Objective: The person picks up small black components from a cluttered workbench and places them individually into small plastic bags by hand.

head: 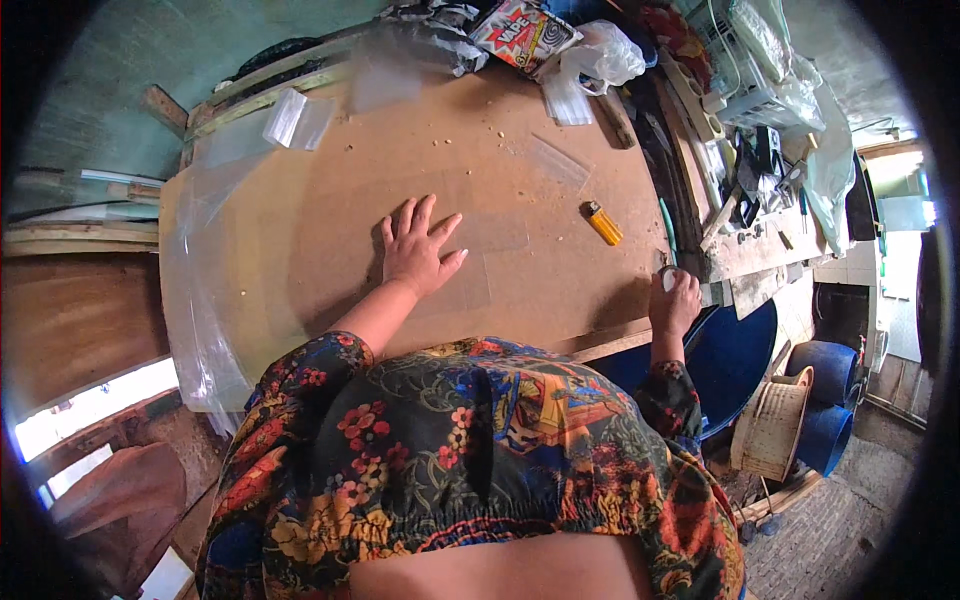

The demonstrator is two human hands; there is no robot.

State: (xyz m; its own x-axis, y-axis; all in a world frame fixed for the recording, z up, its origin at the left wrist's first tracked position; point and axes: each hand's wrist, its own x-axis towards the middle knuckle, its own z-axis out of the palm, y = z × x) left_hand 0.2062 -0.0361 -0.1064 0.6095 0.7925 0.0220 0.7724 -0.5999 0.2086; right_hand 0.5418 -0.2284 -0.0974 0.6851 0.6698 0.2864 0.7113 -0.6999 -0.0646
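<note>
My left hand (421, 251) lies flat, palm down and fingers spread, on a brown board tabletop (360, 172). At the board's right edge, my right hand (675, 300) has its fingers curled around a small whitish object (668, 280), too small to identify. An orange lighter (604, 224) lies on the board above and left of my right hand. Beyond the lighter is a clear flat plastic piece (561, 161). Small pale bits (448, 141) are scattered on the board.
Clear plastic sheeting (196, 300) runs down the board's left side. A printed box (523, 36) and a white plastic bag (609, 56) sit at the back. A cluttered side shelf (761, 244) stands right; below it are blue barrels (739, 352) and a cream tub (772, 424).
</note>
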